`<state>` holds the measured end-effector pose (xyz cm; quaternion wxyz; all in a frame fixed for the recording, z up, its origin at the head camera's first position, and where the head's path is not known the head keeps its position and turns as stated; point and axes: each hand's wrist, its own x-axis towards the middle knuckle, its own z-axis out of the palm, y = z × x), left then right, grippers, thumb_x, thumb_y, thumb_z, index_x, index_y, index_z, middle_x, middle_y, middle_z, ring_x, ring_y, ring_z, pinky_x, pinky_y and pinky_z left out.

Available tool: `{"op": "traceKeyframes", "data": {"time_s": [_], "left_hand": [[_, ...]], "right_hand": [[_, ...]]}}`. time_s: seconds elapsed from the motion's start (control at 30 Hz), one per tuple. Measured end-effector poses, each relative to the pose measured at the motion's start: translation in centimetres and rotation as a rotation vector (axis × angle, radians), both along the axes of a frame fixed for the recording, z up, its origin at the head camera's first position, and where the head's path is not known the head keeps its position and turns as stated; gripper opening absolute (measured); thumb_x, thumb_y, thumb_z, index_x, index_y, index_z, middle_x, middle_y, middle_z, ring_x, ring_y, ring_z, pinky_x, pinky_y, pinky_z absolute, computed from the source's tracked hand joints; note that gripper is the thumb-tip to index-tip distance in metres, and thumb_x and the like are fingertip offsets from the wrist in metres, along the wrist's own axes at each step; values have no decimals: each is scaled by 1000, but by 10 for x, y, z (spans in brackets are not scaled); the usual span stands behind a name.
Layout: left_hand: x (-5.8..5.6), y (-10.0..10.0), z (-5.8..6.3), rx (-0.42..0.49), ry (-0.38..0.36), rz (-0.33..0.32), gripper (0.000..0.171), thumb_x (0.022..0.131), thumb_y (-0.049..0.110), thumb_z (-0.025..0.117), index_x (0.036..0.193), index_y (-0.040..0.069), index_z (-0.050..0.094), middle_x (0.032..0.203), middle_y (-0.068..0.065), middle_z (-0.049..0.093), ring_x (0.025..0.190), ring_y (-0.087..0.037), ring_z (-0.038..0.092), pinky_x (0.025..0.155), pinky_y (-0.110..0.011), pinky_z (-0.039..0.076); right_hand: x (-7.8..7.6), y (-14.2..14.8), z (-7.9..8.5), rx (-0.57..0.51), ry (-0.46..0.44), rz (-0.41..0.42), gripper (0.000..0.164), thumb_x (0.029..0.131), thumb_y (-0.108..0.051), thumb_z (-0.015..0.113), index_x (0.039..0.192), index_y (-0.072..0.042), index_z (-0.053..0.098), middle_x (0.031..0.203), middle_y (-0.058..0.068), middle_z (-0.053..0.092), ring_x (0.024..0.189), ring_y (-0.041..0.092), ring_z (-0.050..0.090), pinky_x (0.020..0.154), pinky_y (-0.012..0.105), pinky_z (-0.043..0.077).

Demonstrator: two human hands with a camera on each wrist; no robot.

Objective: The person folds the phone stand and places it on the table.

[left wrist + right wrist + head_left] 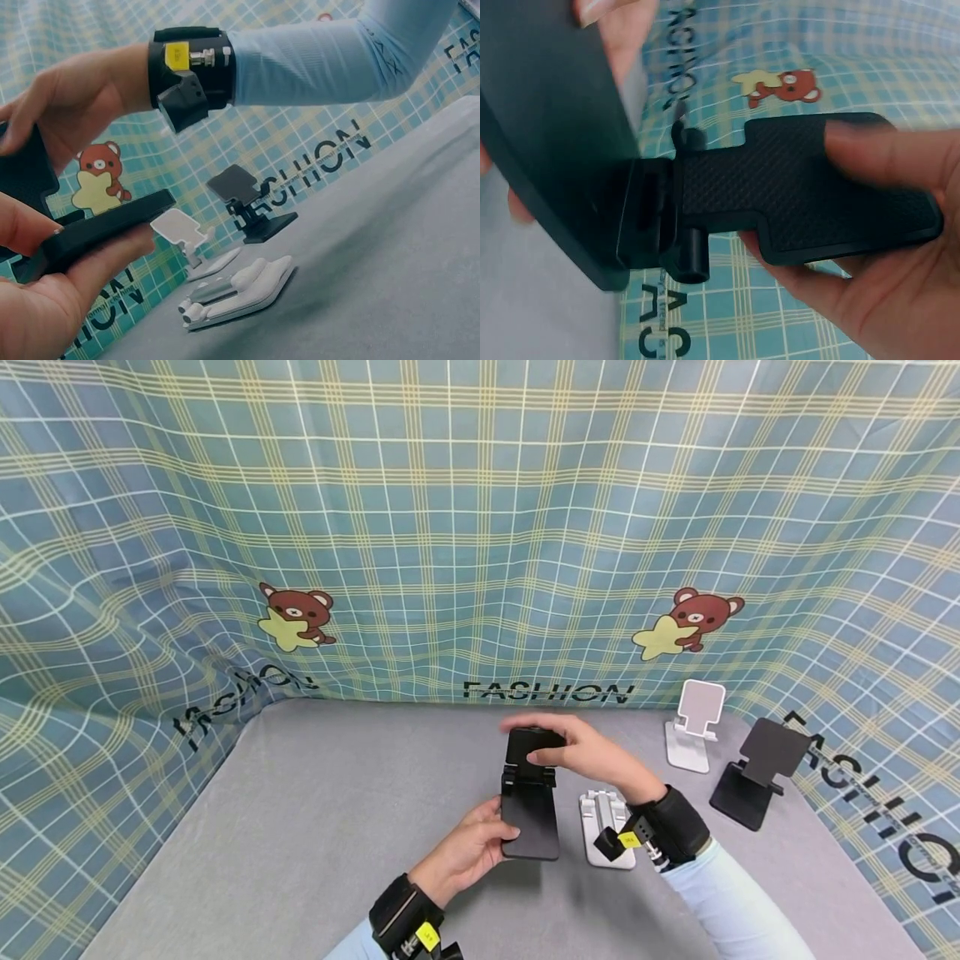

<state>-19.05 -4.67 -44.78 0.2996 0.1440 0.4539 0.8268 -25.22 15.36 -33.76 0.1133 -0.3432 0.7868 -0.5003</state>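
Note:
A black folding phone stand [531, 818] is held up off the table between both hands. My left hand [468, 852] grips the flat base by its left edge, thumb on top and fingers beneath. My right hand [592, 752] pinches the textured back plate [802, 187], thumb on its face and fingers behind it. In the right wrist view the plate stands out at an angle from the base [555, 142], joined by a hinge [667, 217]. A folded white phone stand [600, 843] lies on the table just under my right wrist.
Toward the back right, an unfolded white phone stand [686, 747] stands on the grey table [337, 827]. Nearer the right edge is an unfolded black phone stand [742, 793]. A plaid curtain [465, 527] with bears and lettering closes off the back and sides.

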Motion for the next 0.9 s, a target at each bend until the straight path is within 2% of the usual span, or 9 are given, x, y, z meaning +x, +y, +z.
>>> {"op": "traceKeyframes", "data": {"time_s": [0.1,0.2,0.33,0.53,0.7,0.9], "left_hand": [[0,-1,-1,-7,1,-4,63,85,-10,41,143,-8,18,141,-28,41,114,-20,58,90,-30,52],[0,-2,0,-8,5,-8,64,86,-10,41,145,-7,17,141,-27,40,114,-19,58,90,-30,52],[-2,-3,2,-8,24,-10,65,87,-10,41,146,-6,15,143,-27,38,114,-17,58,90,-29,52],[-6,-4,2,-15,37,8,64,87,-11,40,146,-6,15,142,-25,41,112,-17,59,88,-29,53],[-7,-4,2,-12,43,5,63,87,-11,40,146,-6,15,137,-22,46,109,-16,61,86,-29,54],[-7,-4,1,-14,56,-2,64,87,-10,40,145,-9,13,136,-20,46,109,-16,60,86,-28,53]], "right_hand": [[1,-2,-3,33,32,11,44,90,0,57,130,-17,58,128,2,61,111,15,58,88,25,48],[2,-3,-4,40,61,-13,41,91,0,56,129,-14,59,126,3,62,108,14,59,85,25,49],[4,-4,-5,68,148,-70,40,91,-2,58,127,-16,61,124,-2,63,108,14,59,87,26,48],[11,-7,-7,126,354,-143,42,88,-1,61,124,-24,63,122,-5,64,108,12,59,88,31,50],[17,-10,-10,127,469,-166,41,87,-1,63,122,-22,64,118,-6,64,110,11,59,87,32,51],[23,-12,-18,97,569,-154,40,86,1,63,120,-21,65,115,-7,65,109,11,60,89,32,51]]}}
